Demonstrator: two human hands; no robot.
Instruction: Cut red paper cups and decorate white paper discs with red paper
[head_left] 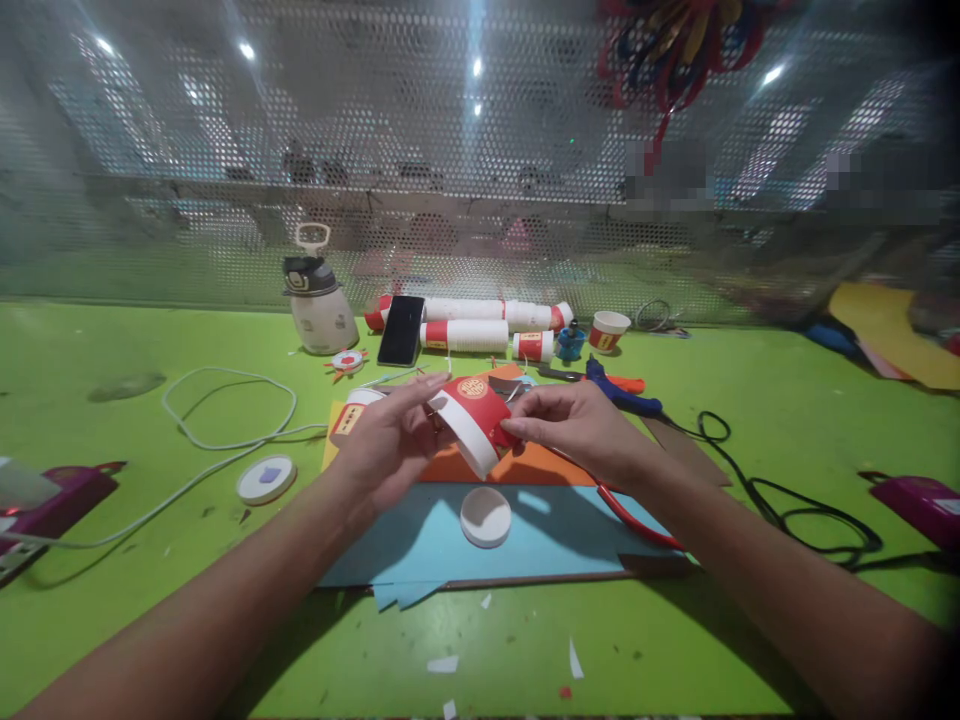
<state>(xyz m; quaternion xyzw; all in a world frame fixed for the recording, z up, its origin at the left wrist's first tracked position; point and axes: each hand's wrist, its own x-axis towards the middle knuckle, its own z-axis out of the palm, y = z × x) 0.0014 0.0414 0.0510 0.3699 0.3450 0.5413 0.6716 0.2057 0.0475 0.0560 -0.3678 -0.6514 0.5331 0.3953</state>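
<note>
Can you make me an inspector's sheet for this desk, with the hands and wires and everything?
Surface: green table, paper scraps near the front.
Job's things: red-and-white paper piece, held up; shallow white round piece on blue paper.
Clutter: bottle, phone, stacked cups towards the back.
Hands: left hand and right hand both hold the red-and-white piece.
Cables: white cable left, black cable right, both looped loosely.
Surroundings: perforated panel behind.

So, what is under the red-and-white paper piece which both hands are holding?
Below the paper piece, between the left hand and right hand, an orange sheet shows; nearer the person is a blue sheet. Whatever the piece and hands cover cannot be seen.
</note>
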